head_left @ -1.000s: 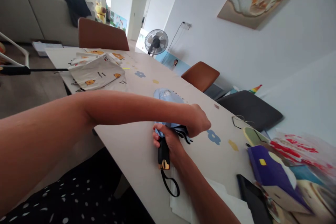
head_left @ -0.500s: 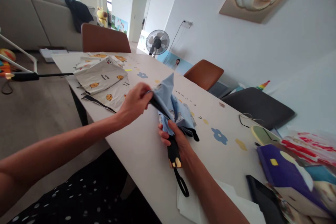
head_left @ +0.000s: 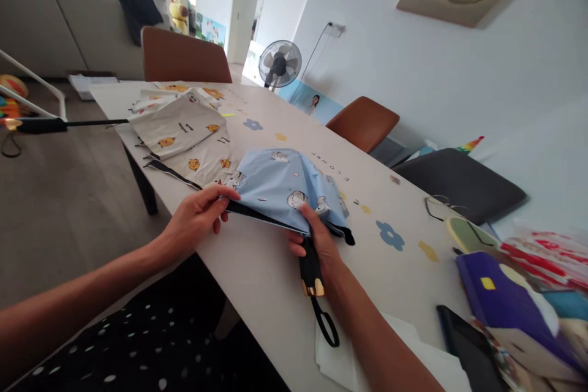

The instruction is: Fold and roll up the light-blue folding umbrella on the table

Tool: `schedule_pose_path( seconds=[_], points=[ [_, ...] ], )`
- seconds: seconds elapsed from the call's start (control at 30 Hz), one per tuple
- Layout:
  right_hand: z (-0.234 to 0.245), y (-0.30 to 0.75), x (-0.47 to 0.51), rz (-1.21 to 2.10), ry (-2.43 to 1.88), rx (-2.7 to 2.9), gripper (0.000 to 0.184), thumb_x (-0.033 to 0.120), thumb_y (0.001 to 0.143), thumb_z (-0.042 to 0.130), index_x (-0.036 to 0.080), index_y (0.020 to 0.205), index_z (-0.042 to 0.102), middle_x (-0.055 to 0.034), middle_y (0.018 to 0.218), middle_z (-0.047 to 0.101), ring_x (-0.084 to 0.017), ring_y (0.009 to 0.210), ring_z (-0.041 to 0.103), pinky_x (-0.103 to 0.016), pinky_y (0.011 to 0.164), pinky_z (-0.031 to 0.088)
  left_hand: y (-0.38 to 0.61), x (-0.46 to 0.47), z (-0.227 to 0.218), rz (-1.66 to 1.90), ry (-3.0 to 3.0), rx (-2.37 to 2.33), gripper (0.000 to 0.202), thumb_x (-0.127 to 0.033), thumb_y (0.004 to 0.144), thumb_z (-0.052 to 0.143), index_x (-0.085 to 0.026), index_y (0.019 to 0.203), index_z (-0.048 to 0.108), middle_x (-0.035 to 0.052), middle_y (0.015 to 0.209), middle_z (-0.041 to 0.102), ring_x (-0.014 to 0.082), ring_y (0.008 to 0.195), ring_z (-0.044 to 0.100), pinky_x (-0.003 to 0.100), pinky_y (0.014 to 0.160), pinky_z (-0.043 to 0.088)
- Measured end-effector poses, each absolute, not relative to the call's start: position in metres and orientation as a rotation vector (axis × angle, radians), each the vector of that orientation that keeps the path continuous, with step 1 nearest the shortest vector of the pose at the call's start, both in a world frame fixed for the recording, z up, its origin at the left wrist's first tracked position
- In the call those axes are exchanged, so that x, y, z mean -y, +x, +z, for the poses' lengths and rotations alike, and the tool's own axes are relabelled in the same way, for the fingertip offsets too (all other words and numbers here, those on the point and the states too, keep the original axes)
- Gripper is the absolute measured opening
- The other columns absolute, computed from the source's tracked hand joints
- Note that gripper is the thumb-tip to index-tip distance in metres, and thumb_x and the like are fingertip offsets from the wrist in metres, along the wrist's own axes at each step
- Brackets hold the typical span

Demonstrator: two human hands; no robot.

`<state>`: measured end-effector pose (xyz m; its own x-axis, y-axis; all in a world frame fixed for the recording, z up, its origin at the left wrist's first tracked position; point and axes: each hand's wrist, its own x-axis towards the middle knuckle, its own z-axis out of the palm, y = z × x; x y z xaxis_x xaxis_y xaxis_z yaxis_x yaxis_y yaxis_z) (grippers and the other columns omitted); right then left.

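1. The right hand (head_left: 321,244) is wrapped around the black handle of a small folding umbrella with a pale blue cartoon-printed canopy (head_left: 285,187); the handle's gold-trimmed end and black wrist loop (head_left: 325,326) point back toward the person.
2. The left hand (head_left: 195,219) pinches the dark edge of the canopy between thumb and fingers, drawing one panel out flat to the left of the right hand.
3. The umbrella's long axis runs from the right hand away across the table; the stretched hem runs crosswise between the two hands. Both hands touch it, the right at the stem, the left at the fabric's rim.
4. It lies on a white table with blue and yellow flower prints (head_left: 395,269). Beyond the left hand lies a cream canopy with orange figures (head_left: 184,131).
5. To the right of the right hand lie a purple book (head_left: 500,294), a dark phone (head_left: 463,346) and white paper (head_left: 404,361).
6. Behind stand brown chairs (head_left: 362,122), a standing fan (head_left: 279,64) and a grey sofa (head_left: 41,24).
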<state>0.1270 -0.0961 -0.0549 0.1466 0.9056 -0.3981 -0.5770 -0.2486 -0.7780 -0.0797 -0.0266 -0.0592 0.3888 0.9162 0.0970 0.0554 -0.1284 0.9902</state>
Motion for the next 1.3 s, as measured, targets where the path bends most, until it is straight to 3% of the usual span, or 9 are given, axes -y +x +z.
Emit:
schedule_pose_path(
  seconds=[0.17, 0.33, 0.57, 0.8, 0.93, 1.07, 1.17, 1.3],
  points=[
    [-0.056, 0.130, 0.097, 1.443, -1.112, 0.395, 0.026, 0.026, 0.063, 0.073, 0.017, 0.065, 0.048, 0.0072, 0.048, 0.041, -0.005, 0.038, 0.035, -0.012, 0.025, 0.030, -0.085, 0.024, -0.063, 0.793, 1.643, -0.959, 0.024, -0.029, 0.077, 0.050, -0.021, 0.096, 0.062, -0.0045, 0.056, 0.050, 0.0083, 0.044, 0.045, 0.020, 0.044, 0.037],
    [-0.060, 0.134, 0.099, 1.521, -1.119, 0.450, 0.021, 0.027, 0.067, 0.065, 0.017, 0.061, 0.048, 0.0061, 0.043, 0.041, -0.004, 0.034, 0.034, -0.013, 0.027, 0.029, -0.087, 0.027, -0.066, 0.691, 1.956, -0.999, 0.025, -0.025, 0.076, 0.046, -0.024, 0.095, 0.063, -0.0065, 0.053, 0.046, 0.0083, 0.044, 0.038, 0.019, 0.044, 0.031],
    [-0.056, 0.135, 0.100, 1.490, -1.073, 0.502, 0.017, 0.027, 0.065, 0.059, 0.018, 0.058, 0.047, 0.0053, 0.041, 0.041, -0.005, 0.031, 0.034, -0.015, 0.028, 0.025, -0.087, 0.026, -0.072, 0.780, 2.215, -1.192, 0.019, -0.028, 0.081, 0.039, -0.023, 0.094, 0.052, -0.0075, 0.057, 0.052, 0.0099, 0.049, 0.046, 0.021, 0.053, 0.036],
    [-0.056, 0.141, 0.103, 1.425, -1.113, 0.543, 0.023, 0.026, 0.068, 0.055, 0.018, 0.052, 0.041, 0.0040, 0.041, 0.041, -0.006, 0.030, 0.037, -0.016, 0.030, 0.023, -0.088, 0.025, -0.080, 0.795, 2.617, -1.076, 0.027, -0.027, 0.086, 0.034, -0.021, 0.083, 0.061, 0.0006, 0.065, 0.064, 0.0118, 0.058, 0.056, 0.020, 0.053, 0.035],
    [-0.056, 0.140, 0.106, 1.440, -1.150, 0.559, 0.023, 0.028, 0.068, 0.054, 0.018, 0.052, 0.042, 0.0040, 0.040, 0.041, -0.005, 0.029, 0.036, -0.017, 0.029, 0.023, -0.096, 0.016, -0.074, 0.678, 2.533, -1.012, 0.022, -0.025, 0.083, 0.041, -0.023, 0.091, 0.061, -0.0011, 0.070, 0.065, 0.0115, 0.060, 0.056, 0.021, 0.057, 0.038],
    [-0.053, 0.136, 0.108, 1.394, -1.227, 0.590, 0.022, 0.029, 0.066, 0.056, 0.018, 0.052, 0.043, 0.0044, 0.040, 0.041, -0.006, 0.029, 0.037, -0.017, 0.030, 0.023, -0.087, 0.013, -0.051, 0.980, 2.294, -1.055, 0.016, -0.020, 0.078, 0.046, -0.022, 0.087, 0.059, 0.0007, 0.081, 0.062, 0.0122, 0.068, 0.054, 0.024, 0.064, 0.043],
    [-0.050, 0.130, 0.110, 1.357, -1.268, 0.666, 0.021, 0.030, 0.065, 0.058, 0.017, 0.053, 0.046, 0.0045, 0.039, 0.042, -0.007, 0.029, 0.039, -0.018, 0.030, 0.024, -0.061, 0.021, -0.035, 1.108, 2.033, -0.864, 0.014, -0.019, 0.079, 0.046, -0.021, 0.084, 0.058, 0.0025, 0.087, 0.059, 0.0136, 0.079, 0.056, 0.022, 0.061, 0.045],
    [-0.049, 0.122, 0.111, 1.339, -1.356, 0.762, 0.024, 0.034, 0.061, 0.060, 0.017, 0.048, 0.048, 0.0030, 0.037, 0.043, -0.008, 0.028, 0.039, -0.020, 0.030, 0.026, -0.017, 0.030, -0.032, 1.032, 1.836, -0.790, 0.026, -0.030, 0.082, 0.050, -0.020, 0.106, 0.054, 0.0064, 0.109, 0.054, 0.0152, 0.087, 0.057, 0.027, 0.069, 0.050]
  ],
)
